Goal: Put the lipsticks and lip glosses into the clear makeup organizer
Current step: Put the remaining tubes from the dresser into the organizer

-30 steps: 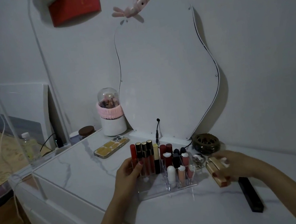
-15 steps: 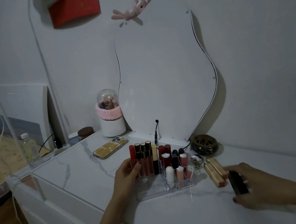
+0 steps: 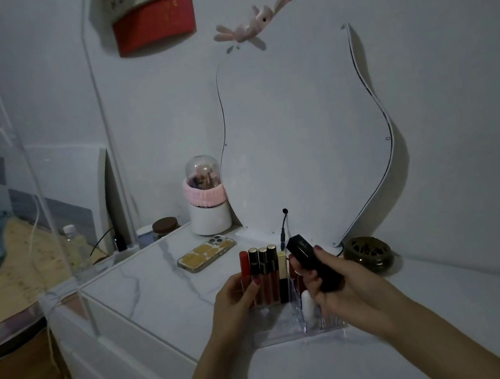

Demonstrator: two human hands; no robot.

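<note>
Right hand (image 3: pixel 349 285) holds a black tube (image 3: pixel 314 264), grip wrapped round its lower half, thumb and fingers curled; tube tilts up-left, top end above the organizer (image 3: pixel 293 326), approx. over the rear compartments. Left hand (image 3: pixel 233 300) sits at the organizer's left side, fingers curled against the left wall, thumb on the front near the red gloss tubes (image 3: pixel 260 276); grip narrow, steadying the organizer. Organizer is clear plastic, stands on the white marble-pattern table (image 3: pixel 147 291), near the front edge. Rear-left slots carry upright tubes: one red-cap tube at far left, then three w/ black-and-gold caps, then a gold-and-black lipstick (image 3: pixel 283 272) to their right. A white lipstick (image 3: pixel 308 304) stands in a front slot, just left of the right hand. Other items in the right slots are mostly hidden behind the hand; count cannot be told. Behind the organizer: phone (image 3: pixel 206 253) w/ yellow case lying flat, wavy-edge mirror (image 3: pixel 299 135) leaning at the wall w/ a cable plug at its base, white brush holder (image 3: pixel 206 199) w/ clear dome and pink band to the mirror's left, dark round dish (image 3: pixel 368 254) to the right of the hands. Pink plush toy (image 3: pixel 252 23) sits at the mirror's top; red calendar (image 3: pixel 150 11) hangs on the wall.
</note>
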